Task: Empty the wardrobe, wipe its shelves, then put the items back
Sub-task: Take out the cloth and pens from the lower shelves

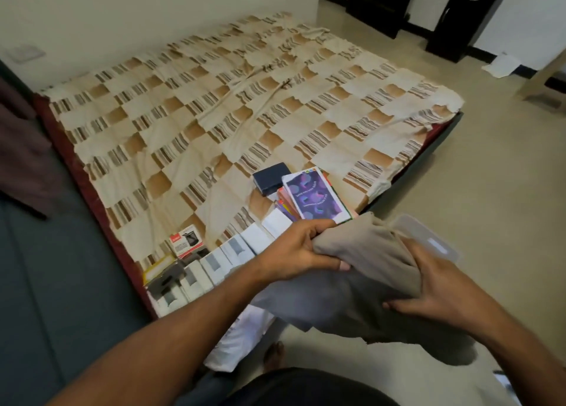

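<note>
Both hands hold a grey-beige cloth [361,271] in front of me, above the bed's near corner. My left hand [300,252] grips its upper left edge and my right hand [438,286] grips its right side. Part of the cloth hangs down towards the floor. On the bed [214,123] near that corner lie emptied items: a row of white boxes [220,261], a red and white box [185,244], a dark blue box [271,177] and a purple-covered box [318,195] on a stack of books.
A clear plastic lid or container [428,240] shows just behind the cloth. A dark grey surface [61,283] fills the left side. Black furniture [465,16] stands at the far wall, with a white paper [502,65] on the floor. My bare foot [274,355] is below.
</note>
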Demonstrator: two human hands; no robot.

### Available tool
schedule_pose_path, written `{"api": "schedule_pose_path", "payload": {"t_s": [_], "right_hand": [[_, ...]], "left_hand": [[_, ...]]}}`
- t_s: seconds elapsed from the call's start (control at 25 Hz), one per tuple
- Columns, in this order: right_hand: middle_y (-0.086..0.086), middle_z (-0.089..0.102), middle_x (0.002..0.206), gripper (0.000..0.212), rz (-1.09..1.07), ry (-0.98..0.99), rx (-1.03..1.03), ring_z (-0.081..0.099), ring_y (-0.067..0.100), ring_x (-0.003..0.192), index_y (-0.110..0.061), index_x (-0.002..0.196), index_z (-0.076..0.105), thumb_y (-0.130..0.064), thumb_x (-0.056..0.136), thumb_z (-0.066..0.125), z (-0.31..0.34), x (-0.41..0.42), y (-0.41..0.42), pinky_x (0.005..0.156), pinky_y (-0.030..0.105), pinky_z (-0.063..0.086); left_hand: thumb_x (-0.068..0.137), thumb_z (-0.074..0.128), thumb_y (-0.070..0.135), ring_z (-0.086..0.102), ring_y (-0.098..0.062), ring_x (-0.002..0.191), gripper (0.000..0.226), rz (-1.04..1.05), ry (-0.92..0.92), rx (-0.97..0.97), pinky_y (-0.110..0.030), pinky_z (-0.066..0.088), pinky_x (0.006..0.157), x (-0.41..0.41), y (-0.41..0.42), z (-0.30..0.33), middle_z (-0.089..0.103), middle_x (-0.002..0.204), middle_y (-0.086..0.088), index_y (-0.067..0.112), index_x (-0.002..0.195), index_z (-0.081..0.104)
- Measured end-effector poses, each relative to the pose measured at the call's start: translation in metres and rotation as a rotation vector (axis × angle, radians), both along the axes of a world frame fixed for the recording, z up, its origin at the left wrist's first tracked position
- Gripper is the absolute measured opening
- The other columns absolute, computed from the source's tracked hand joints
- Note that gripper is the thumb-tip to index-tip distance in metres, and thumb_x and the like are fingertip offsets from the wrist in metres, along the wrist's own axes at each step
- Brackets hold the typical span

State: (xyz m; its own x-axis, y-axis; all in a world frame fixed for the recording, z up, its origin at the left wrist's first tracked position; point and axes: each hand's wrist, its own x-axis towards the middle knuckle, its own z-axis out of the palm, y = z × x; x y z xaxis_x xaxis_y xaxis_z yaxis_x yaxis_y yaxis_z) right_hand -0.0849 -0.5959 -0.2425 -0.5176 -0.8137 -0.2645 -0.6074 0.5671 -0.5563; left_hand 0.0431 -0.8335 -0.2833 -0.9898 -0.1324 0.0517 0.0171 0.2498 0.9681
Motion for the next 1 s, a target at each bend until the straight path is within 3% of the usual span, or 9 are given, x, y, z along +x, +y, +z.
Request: {"api": "schedule_pose_path", "payload": {"t_s": [0.08, 0.16, 0.24, 0.28, 0.44, 0.52, 0.72, 0.88, 1.0], "right_hand": [[-0.026, 0.059, 0.104, 0.065, 0.019, 0.01, 0.004, 0.059, 0.003, 0.096, -0.043, 0.121, 0.048, -0.043, 0.069, 0.087, -0.002, -0.012, -0.037, 0.079, 0.009, 0.046], [-0.03, 0.062, 0.093, 0.046, 0.054, 0.015, -0.022, 0.064, 0.004, 0.091, -0.035, 0.111, 0.062, -0.036, 0.072, 0.087, 0.005, -0.027, -0.073, 0.071, 0.007, 0.046], [-0.02, 0.07, 0.091, 0.039, 0.102, 0.029, -0.086, 0.066, 0.003, 0.086, -0.028, 0.105, 0.07, -0.033, 0.07, 0.088, 0.016, -0.043, -0.114, 0.071, 0.017, 0.05], [-0.014, 0.072, 0.087, 0.035, 0.136, 0.052, -0.114, 0.066, 0.004, 0.082, -0.025, 0.1, 0.071, -0.031, 0.07, 0.088, 0.023, -0.051, -0.136, 0.07, 0.022, 0.051], [-0.009, 0.066, 0.073, 0.022, 0.343, 0.116, -0.153, 0.061, 0.004, 0.069, -0.023, 0.086, 0.066, -0.026, 0.073, 0.084, 0.039, -0.089, -0.251, 0.058, 0.015, 0.043], [-0.008, 0.065, 0.071, 0.02, 0.424, 0.127, -0.178, 0.062, 0.01, 0.068, -0.024, 0.084, 0.065, -0.025, 0.073, 0.081, 0.035, -0.107, -0.316, 0.059, 0.025, 0.045], [0.001, 0.064, 0.08, 0.027, 0.51, 0.305, -0.252, 0.062, 0.024, 0.076, -0.019, 0.098, 0.067, -0.029, 0.074, 0.075, 0.015, -0.138, -0.482, 0.067, 0.031, 0.048], [-0.004, 0.055, 0.092, 0.028, 0.583, 0.373, -0.333, 0.055, 0.017, 0.083, -0.02, 0.104, 0.061, -0.027, 0.081, 0.075, -0.047, -0.127, -0.555, 0.071, 0.029, 0.039], [0.0, 0.057, 0.105, 0.027, 0.717, 0.27, -0.176, 0.054, 0.017, 0.092, -0.019, 0.114, 0.059, -0.019, 0.089, 0.067, -0.148, -0.103, -0.564, 0.077, 0.029, 0.044]], "left_hand": [[0.084, 0.079, 0.006, 0.062, -0.025, 0.112, 0.041, 0.025, -0.033, 0.024, -0.042, 0.053, 0.098, 0.003, -0.037, 0.004, 0.067, 0.117, -0.014, -0.001, 0.121, 0.062], [0.083, 0.08, 0.01, 0.063, -0.027, 0.111, 0.043, 0.067, -0.036, 0.022, -0.045, 0.054, 0.097, 0.006, -0.072, 0.013, 0.067, 0.116, -0.014, 0.0, 0.12, 0.063], [0.081, 0.08, 0.007, 0.064, -0.027, 0.11, 0.043, 0.14, -0.053, 0.053, -0.044, 0.055, 0.096, 0.011, -0.106, 0.022, 0.068, 0.114, -0.014, -0.001, 0.119, 0.063], [0.08, 0.081, 0.005, 0.065, -0.025, 0.11, 0.043, 0.195, -0.06, 0.072, -0.041, 0.055, 0.096, 0.015, -0.121, 0.027, 0.07, 0.113, -0.011, 0.0, 0.118, 0.064], [0.071, 0.089, 0.024, 0.068, -0.022, 0.109, 0.051, 0.55, -0.051, 0.111, -0.044, 0.055, 0.096, 0.019, -0.177, 0.031, 0.074, 0.112, -0.005, 0.012, 0.116, 0.067], [0.069, 0.088, 0.033, 0.067, -0.022, 0.113, 0.064, 0.793, -0.073, 0.088, -0.05, 0.053, 0.1, 0.016, -0.202, 0.023, 0.072, 0.117, -0.005, 0.014, 0.123, 0.062], [0.084, 0.08, 0.035, 0.062, -0.013, 0.114, 0.065, 1.356, -0.194, 0.092, -0.041, 0.053, 0.101, 0.006, -0.233, 0.015, 0.063, 0.123, 0.003, 0.029, 0.138, 0.045], [0.086, 0.077, 0.031, 0.067, -0.011, 0.105, 0.062, 1.454, -0.256, 0.129, -0.034, 0.057, 0.09, 0.0, -0.229, 0.002, 0.064, 0.118, 0.003, 0.033, 0.139, 0.043], [0.088, 0.074, 0.026, 0.07, -0.012, 0.097, 0.058, 1.458, -0.323, 0.197, -0.031, 0.059, 0.081, -0.007, -0.222, -0.015, 0.065, 0.114, 0.002, 0.033, 0.138, 0.044]]}}
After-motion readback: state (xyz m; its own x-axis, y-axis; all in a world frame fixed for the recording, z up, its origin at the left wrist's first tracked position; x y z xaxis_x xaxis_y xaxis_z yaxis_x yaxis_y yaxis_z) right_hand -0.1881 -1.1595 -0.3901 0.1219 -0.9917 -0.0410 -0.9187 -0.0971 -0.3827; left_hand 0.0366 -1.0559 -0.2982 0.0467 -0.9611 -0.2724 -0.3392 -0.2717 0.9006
